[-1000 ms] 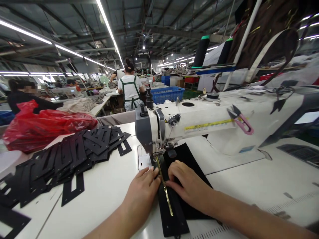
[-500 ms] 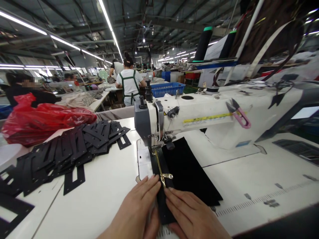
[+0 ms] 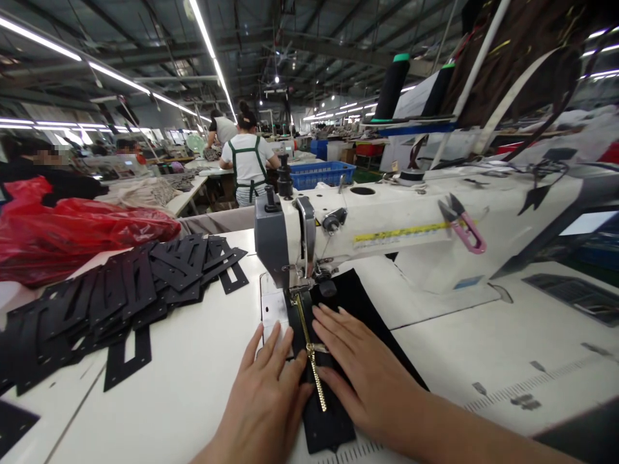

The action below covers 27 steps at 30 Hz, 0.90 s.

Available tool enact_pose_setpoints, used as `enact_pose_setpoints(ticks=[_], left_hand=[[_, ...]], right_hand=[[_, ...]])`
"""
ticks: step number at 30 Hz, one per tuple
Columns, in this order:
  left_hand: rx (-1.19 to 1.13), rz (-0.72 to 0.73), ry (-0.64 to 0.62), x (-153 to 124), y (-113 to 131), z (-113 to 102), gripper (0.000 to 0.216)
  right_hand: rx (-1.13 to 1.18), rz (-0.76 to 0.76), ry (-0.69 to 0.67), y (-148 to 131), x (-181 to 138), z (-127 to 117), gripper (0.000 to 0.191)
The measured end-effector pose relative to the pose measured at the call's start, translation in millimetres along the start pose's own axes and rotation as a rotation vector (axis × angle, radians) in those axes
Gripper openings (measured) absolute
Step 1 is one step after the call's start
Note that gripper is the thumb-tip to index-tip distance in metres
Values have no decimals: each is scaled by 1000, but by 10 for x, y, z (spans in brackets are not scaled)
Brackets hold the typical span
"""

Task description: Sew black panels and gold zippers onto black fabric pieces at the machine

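Note:
A black strip (image 3: pixel 331 433) with a gold-toothed zipper (image 3: pixel 317 381) in its slot lies under the sewing machine's presser foot (image 3: pixel 296 295). My left hand (image 3: pixel 271 393) rests open on the strip's left edge and the machine bed, fingers stretched forward. My right hand (image 3: pixel 362 364) lies open along the right side, fingers flat on the black material, partly covering the zipper pull (image 3: pixel 319 348). Beneath the right hand spreads a black fabric piece (image 3: pixel 355 293), partly hidden by that hand and the machine head (image 3: pixel 273 235).
Several black slotted pieces (image 3: pixel 130 283) lie heaped on the left of the table, before a red plastic bag (image 3: pixel 87 222). Pink-handled thread snips (image 3: pixel 465 225) rest against the machine arm (image 3: pixel 411 206). A co-worker (image 3: pixel 249 161) stands beyond, near a blue crate (image 3: pixel 324 174).
My right hand has moved forward onto the fabric beside the zipper, and my left fingers have spread out to the left. More of the zipper's near end now shows.

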<state>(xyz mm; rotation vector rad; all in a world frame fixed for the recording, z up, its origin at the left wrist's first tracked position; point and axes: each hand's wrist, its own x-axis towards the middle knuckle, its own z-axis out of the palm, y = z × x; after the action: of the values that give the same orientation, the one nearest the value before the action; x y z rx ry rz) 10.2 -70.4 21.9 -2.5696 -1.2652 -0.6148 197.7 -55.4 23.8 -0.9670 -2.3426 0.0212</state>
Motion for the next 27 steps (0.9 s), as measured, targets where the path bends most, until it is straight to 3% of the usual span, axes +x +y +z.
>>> enact_pose_setpoints(ticks=[4, 9, 15, 27], left_hand=[[1, 20, 0, -2, -13, 62, 27], [-10, 6, 129, -8, -41, 190, 29], [-16, 23, -22, 83, -120, 81, 26], [-169, -5, 64, 253, -272, 168, 23]], right_hand=[[-47, -19, -102, 78, -9, 147, 43], [-58, -19, -104, 105, -1, 170, 43], [-60, -15, -76, 160, 72, 206, 43], [-59, -24, -17, 289, 271, 287, 42]])
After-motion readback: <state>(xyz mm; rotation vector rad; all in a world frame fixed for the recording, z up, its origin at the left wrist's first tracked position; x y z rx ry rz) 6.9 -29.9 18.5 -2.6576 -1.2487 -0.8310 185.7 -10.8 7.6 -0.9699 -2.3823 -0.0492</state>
